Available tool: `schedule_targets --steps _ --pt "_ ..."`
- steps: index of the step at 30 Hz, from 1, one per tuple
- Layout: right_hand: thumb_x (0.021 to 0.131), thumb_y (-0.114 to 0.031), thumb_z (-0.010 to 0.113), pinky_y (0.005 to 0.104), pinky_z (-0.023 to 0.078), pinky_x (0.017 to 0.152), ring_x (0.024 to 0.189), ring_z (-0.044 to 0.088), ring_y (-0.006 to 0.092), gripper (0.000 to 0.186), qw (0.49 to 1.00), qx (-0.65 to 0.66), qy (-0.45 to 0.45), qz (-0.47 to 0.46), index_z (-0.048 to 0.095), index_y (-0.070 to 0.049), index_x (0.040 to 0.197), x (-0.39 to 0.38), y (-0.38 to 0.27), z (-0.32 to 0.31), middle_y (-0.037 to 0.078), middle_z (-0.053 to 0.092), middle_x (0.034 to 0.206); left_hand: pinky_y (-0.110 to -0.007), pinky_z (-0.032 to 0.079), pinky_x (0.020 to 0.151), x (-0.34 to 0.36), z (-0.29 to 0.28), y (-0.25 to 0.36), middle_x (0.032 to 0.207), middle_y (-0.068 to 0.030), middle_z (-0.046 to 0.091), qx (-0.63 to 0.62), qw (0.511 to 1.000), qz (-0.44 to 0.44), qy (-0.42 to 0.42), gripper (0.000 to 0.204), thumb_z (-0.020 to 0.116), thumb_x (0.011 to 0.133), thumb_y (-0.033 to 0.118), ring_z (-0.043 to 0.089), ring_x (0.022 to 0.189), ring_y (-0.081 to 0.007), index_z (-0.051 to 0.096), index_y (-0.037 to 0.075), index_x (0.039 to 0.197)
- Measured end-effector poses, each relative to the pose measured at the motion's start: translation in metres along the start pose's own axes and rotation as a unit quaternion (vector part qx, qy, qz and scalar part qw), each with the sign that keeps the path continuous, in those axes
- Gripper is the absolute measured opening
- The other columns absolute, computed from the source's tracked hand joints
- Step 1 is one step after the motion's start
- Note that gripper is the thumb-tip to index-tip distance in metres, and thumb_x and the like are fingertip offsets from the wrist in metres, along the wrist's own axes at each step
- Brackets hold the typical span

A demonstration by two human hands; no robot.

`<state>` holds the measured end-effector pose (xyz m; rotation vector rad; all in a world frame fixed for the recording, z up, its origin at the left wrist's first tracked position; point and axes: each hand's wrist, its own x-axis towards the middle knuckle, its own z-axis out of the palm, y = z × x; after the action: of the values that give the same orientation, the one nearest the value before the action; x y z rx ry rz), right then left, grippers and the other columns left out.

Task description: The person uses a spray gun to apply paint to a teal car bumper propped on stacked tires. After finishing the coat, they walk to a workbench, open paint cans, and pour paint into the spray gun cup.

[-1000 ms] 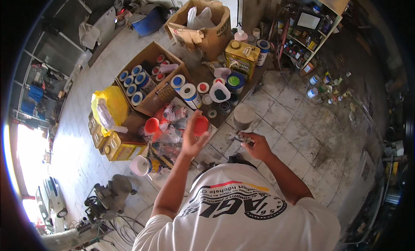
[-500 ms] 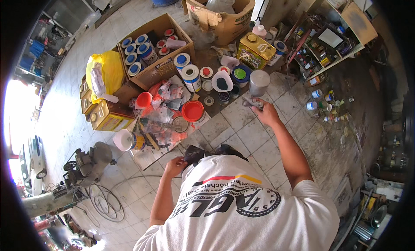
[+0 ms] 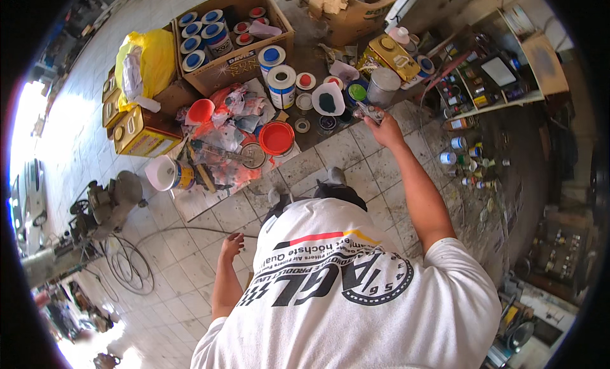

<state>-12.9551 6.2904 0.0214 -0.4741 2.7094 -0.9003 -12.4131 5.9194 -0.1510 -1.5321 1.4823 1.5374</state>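
Note:
My right hand point(image 3: 386, 129) grips a metal spray gun point(image 3: 368, 111) with a grey cup point(image 3: 383, 87) upright on top, held over the near edge of the paint-covered bench area. Beside it are a white funnel-shaped cup with dark paint point(image 3: 327, 102), a green-lidded can point(image 3: 357, 93) and small dark cans. My left hand point(image 3: 233, 243) hangs low beside my body, fingers apart and loosely bent, holding nothing. An open red paint tin point(image 3: 276, 138), a red funnel cup point(image 3: 200, 111) and stained papers point(image 3: 232, 102) lie farther left of my right hand.
Boxed cans point(image 3: 235, 41) and yellow tins point(image 3: 143, 134) stand at the back left. A white bucket point(image 3: 166, 173), a compressor point(image 3: 101, 204) and a coiled hose point(image 3: 130, 267) are on the left. A wooden shelf point(image 3: 527, 64) and scattered cans point(image 3: 457, 158) are on the right.
My right hand has moved up and right with the spray gun, toward the cans. My left hand has dropped from above the red tin to beside my body.

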Motion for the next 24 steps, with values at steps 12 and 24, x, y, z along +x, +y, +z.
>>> schedule_targets --steps 12,24 --pt "0.092 -0.048 0.067 0.0458 0.053 0.088 0.108 0.066 0.0400 0.055 0.998 -0.014 -0.044 -0.047 0.061 -0.015 0.135 0.012 0.009 -0.014 0.020 0.071 0.113 -0.027 0.046 0.056 0.014 0.150 0.053 0.100 -0.0046 0.073 -0.014 0.998 0.063 -0.023 0.048 0.065 0.097 0.037 0.067 0.077 -0.0130 0.062 0.006 0.133" --pt "0.094 -0.042 0.066 0.0451 0.054 0.084 0.103 0.068 0.0392 0.045 0.995 0.004 -0.036 -0.091 0.061 -0.024 0.135 -0.003 0.020 -0.016 0.017 0.072 0.111 -0.030 0.047 0.060 0.002 0.161 0.061 0.104 -0.0056 0.072 -0.013 0.999 0.034 -0.011 0.050 0.068 0.095 0.043 0.067 0.080 -0.0155 0.064 0.008 0.131"
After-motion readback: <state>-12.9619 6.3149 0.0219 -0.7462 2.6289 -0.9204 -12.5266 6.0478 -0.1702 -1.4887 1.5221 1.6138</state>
